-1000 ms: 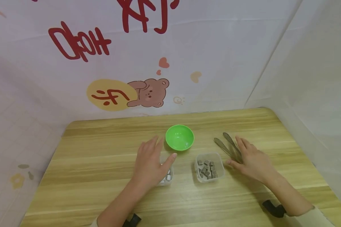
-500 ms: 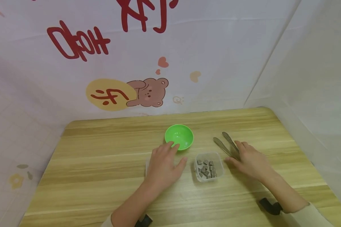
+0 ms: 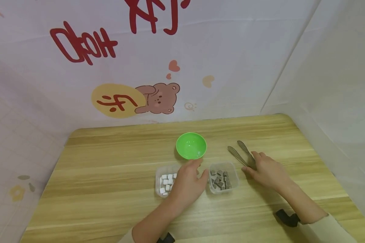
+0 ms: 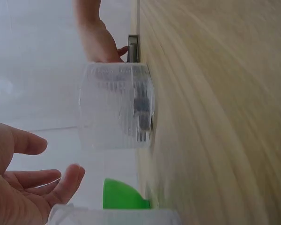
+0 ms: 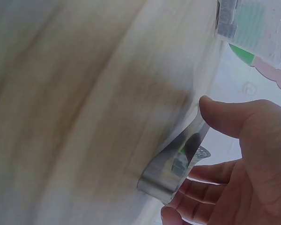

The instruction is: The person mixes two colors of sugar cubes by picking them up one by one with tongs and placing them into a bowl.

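Note:
My left hand (image 3: 188,180) hovers with loosely bent fingers between two clear plastic containers, its fingertips near the grey-cube container. It holds nothing; in the left wrist view, thumb and fingers stand apart. The left container (image 3: 157,184) has several white cubes (image 3: 167,181) in it, partly hidden behind that hand. The right container (image 3: 236,174) has several grey cubes (image 3: 220,180). On the right, my right hand (image 3: 270,172) holds metal tongs (image 5: 166,168) low at the table, thumb on one side and fingers on the other. Their patterned tips point away, towards the back.
A green bowl (image 3: 191,145) stands behind the two containers, just beyond the left fingertips. The wooden table (image 3: 109,152) meets a printed white cloth backdrop (image 3: 231,50) at its back edge. Another white cloth (image 3: 337,101) hangs along the right side.
My left hand has moved right from over the white-cube container towards the grey-cube one, uncovering part of the white cubes. My right hand and the tongs have stayed nearly still.

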`<state>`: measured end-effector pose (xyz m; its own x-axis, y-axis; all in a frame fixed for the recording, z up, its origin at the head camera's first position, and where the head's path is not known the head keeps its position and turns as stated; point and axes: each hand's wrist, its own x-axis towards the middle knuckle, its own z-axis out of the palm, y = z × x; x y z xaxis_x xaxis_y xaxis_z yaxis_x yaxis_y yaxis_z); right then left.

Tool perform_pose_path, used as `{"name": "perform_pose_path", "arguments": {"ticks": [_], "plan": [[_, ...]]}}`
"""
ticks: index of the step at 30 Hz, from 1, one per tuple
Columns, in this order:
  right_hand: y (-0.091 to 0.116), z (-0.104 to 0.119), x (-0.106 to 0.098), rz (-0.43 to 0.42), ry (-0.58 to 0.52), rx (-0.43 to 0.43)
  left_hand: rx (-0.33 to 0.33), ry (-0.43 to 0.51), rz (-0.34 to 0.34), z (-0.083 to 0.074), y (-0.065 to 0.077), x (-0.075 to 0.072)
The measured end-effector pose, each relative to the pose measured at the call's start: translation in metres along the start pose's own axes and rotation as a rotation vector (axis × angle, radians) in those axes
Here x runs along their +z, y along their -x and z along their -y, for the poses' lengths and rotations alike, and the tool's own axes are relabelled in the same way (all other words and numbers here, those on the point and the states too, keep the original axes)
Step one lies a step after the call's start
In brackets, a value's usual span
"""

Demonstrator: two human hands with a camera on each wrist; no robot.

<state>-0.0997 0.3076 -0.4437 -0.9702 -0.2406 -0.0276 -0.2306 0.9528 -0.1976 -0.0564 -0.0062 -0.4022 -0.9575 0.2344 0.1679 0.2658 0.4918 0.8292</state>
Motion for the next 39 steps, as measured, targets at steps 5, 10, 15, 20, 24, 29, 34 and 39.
{"name": "perform_pose_path", "arguments": {"ticks": [5,10,15,20,24,29,34,39], "plan": [[-0.001,-0.002,0.002,0.004,0.005,0.009,-0.013,0.036,-0.014,-0.002,-0.004,0.009],[-0.006,-0.001,0.004,-0.002,0.002,-0.002,-0.124,0.089,0.027,-0.001,-0.005,0.015],[-0.009,0.001,0.005,-0.003,0.008,-0.009,-0.200,0.157,0.094,-0.002,-0.005,0.021],[-0.008,0.002,0.003,0.005,0.007,0.006,-0.207,0.137,0.125,-0.004,-0.005,0.028],[-0.009,0.000,0.001,-0.001,-0.020,0.010,-0.193,0.095,0.127,-0.005,-0.005,0.030],[-0.008,-0.002,0.000,0.009,-0.116,0.042,-0.191,0.093,0.143,-0.003,-0.005,0.030],[-0.002,-0.006,-0.005,-0.006,-0.205,0.066,-0.192,0.110,0.156,-0.003,-0.004,0.028],[0.006,-0.007,-0.016,-0.087,-0.239,0.048,-0.189,0.114,0.157,-0.002,-0.004,0.027]]}}
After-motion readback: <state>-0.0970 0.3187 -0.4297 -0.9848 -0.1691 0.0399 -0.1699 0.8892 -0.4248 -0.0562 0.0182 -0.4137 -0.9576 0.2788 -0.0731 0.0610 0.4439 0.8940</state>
